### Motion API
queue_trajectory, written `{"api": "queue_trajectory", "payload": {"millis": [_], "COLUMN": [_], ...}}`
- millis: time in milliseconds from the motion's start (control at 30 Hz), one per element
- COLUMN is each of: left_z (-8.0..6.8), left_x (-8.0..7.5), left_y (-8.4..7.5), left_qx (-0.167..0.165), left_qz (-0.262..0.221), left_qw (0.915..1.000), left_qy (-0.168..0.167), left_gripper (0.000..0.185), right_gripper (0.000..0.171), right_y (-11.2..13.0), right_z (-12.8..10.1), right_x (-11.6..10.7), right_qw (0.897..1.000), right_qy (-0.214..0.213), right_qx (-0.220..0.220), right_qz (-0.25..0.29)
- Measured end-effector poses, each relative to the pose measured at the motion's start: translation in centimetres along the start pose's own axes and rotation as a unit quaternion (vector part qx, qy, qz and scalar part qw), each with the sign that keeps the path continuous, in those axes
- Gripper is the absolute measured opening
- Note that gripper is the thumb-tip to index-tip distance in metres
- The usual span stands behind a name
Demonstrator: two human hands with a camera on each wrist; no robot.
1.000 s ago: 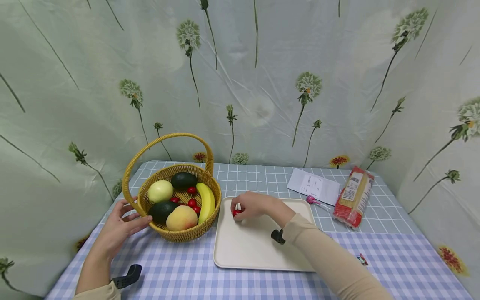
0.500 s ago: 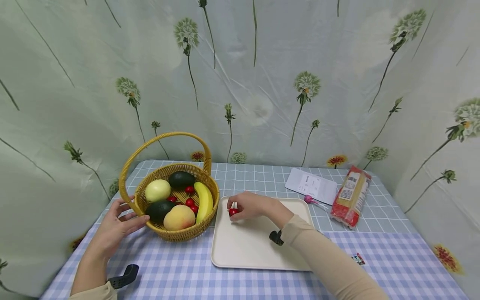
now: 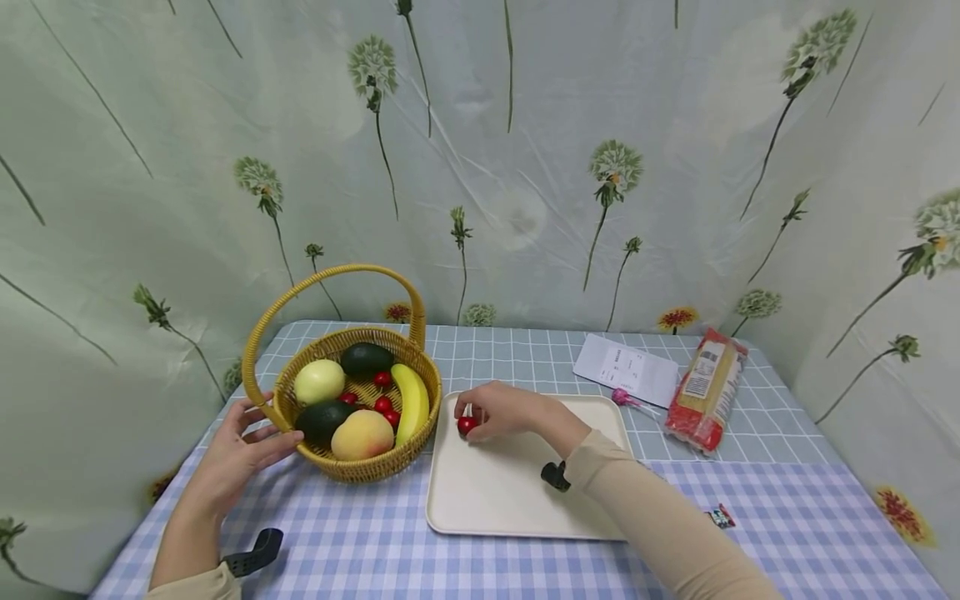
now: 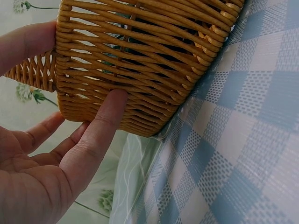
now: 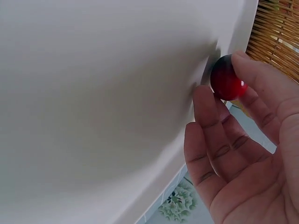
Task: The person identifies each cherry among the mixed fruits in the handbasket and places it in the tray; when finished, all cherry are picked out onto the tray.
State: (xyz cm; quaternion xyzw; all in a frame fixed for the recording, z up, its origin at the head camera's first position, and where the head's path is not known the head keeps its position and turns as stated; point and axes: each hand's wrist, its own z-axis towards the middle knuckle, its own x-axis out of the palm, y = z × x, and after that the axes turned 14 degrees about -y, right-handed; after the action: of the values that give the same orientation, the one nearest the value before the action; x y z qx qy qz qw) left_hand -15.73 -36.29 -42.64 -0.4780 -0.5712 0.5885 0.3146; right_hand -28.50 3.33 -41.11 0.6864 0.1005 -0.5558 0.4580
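We take the wicker basket [image 3: 352, 417] as our landmark. It stands on the checked bench [image 3: 360, 542], and our left hand [image 3: 236, 462] is set against its outer wall on the side away from the tray. In the left wrist view the fingers [image 4: 100, 128] lie nearly straight and spread, with one fingertip touching the weave [image 4: 140, 60] and the thumb on the base of the handle; they brace the basket and do not curl round it, likely to keep it from sliding.

Just beside the basket on its other side lies the cream tray [image 3: 517, 500]. Our right hand [image 3: 502, 410] hovers low over the tray corner nearest the basket and pinches a small red cherry tomato [image 3: 467, 425]. The right wrist view shows the tomato [image 5: 226, 78] held between fingertips [image 5: 259, 77], the remaining fingers only loosely bent, right at the tray's raised rim [image 5: 233, 32]. Such a small, round thing would roll on a flat tray, so a light fingertip pinch suits it.

Inside the basket we see avocados, a banana [image 3: 411, 398], a peach [image 3: 363, 435] and more red tomatoes.
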Motion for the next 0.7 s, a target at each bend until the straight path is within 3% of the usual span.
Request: {"api": "queue_trajectory", "payload": {"millis": [433, 700], "left_z": [-0.12, -0.19], "left_x": [0.17, -0.05], "left_y": [0.18, -0.06], "left_qx": [0.001, 0.001], "left_qz": [-0.009, -0.003], "left_qw": [1.0000, 1.0000], "left_qy": [0.002, 0.001], "left_gripper": [0.072, 0.069], "right_gripper": [0.036, 0.034], "right_y": [0.05, 0.50], "right_z": [0.49, 0.82], "right_x": [0.52, -0.35], "right_qw": [1.000, 1.000], "right_qy": [-0.008, -0.010], "right_qx": [-0.017, -0.022], "right_qz": [0.001, -0.009]}}
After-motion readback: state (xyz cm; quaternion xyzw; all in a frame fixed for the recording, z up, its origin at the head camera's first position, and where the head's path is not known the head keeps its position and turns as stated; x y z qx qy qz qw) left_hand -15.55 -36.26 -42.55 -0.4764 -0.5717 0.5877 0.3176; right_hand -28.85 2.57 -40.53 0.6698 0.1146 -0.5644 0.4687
